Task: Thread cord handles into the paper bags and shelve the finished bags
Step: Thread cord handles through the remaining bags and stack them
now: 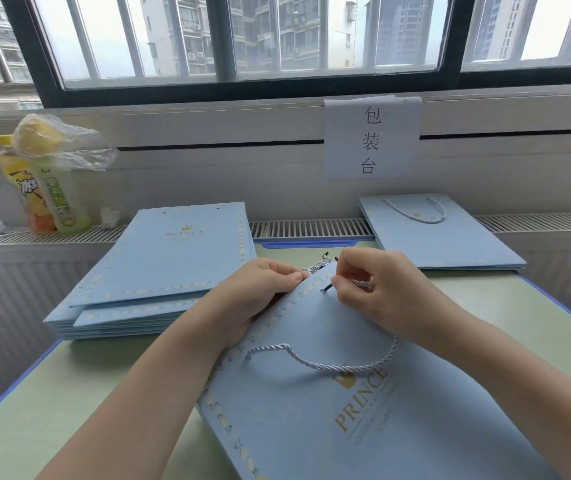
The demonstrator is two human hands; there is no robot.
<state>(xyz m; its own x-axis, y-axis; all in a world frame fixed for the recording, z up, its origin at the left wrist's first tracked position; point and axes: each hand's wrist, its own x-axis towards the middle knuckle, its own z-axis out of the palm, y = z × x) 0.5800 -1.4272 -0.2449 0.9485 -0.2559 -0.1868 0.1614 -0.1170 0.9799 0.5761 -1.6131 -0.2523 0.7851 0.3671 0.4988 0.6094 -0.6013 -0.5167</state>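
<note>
The paper bag [363, 410] lies flat on the green table [69, 393], its top edge under both hands. The left hand [260, 292] pinches that edge near the corner, while the right hand [374, 282] pinches the cord handle [329, 365] by its dark tip at a punched hole. Beyond the left hand sits a stack of unthreaded bags [173, 258]; beyond the right, finished bags [440, 233].
</note>
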